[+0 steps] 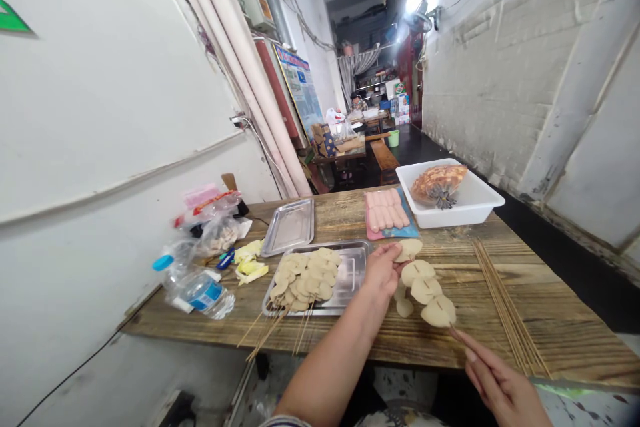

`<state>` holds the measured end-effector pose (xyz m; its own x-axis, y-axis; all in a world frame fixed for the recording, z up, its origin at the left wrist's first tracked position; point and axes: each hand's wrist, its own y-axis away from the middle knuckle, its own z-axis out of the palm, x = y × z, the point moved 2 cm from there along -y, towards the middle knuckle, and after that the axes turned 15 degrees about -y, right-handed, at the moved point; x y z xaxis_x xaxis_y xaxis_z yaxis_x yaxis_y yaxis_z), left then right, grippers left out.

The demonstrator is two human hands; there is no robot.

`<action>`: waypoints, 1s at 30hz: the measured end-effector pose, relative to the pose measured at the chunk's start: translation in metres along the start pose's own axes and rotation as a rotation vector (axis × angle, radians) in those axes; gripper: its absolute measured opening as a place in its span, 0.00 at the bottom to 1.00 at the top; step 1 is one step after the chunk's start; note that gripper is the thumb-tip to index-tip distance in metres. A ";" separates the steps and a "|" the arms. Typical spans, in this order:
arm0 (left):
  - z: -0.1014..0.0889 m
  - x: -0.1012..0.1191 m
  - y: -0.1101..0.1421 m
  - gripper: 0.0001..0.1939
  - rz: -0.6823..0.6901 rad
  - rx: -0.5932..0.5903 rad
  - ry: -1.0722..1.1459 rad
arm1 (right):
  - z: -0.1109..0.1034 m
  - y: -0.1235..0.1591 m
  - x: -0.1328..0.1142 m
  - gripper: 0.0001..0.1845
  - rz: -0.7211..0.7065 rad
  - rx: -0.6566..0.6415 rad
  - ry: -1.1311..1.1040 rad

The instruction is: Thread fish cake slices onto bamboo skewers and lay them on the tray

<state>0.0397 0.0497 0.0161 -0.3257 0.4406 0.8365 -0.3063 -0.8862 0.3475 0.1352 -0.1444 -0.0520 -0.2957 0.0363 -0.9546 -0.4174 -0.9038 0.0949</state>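
Observation:
My left hand (383, 273) pinches a beige oval slice (410, 250) at the far tip of a bamboo skewer. Three more slices (426, 289) are threaded along that skewer, the stick passing in and out of them. Low at the near end, my right hand (503, 383) grips the stick between thumb and fingers. Other pale slices (404, 307) show beneath my left hand, partly hidden. To the left, a metal tray (355, 267) bears a heap of skewered slices (305, 280), their sticks poking over the table's front edge.
Bare bamboo skewers (505, 300) lie at the right. Packed pink sausages (386, 210) and a white plastic tub (455, 217) with a bagged item stand behind. A second metal tray (289, 227), yellow wrappers (250, 263) and a water bottle (205, 293) are leftward. A person sits far back.

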 end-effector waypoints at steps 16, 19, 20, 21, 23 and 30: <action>0.003 -0.007 0.007 0.13 0.056 0.055 -0.080 | -0.009 -0.004 0.011 0.20 -0.010 0.031 0.144; 0.001 -0.007 0.007 0.12 0.045 0.055 -0.073 | -0.010 -0.004 0.010 0.21 -0.027 0.020 0.201; 0.000 -0.007 0.006 0.12 0.041 0.050 -0.071 | -0.010 -0.004 0.010 0.21 -0.028 0.015 0.200; 0.000 -0.007 0.006 0.12 0.039 0.045 -0.071 | -0.010 -0.004 0.010 0.22 -0.029 0.013 0.197; 0.000 -0.006 0.006 0.12 0.044 0.043 -0.078 | -0.010 -0.004 0.010 0.22 -0.033 0.013 0.197; 0.000 -0.008 0.004 0.14 0.086 0.033 -0.118 | -0.012 -0.005 0.008 0.20 -0.053 -0.018 0.197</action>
<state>0.0408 0.0424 0.0108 -0.2417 0.3445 0.9071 -0.2515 -0.9251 0.2844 0.1451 -0.1452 -0.0637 -0.0996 0.0017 -0.9950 -0.4121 -0.9103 0.0397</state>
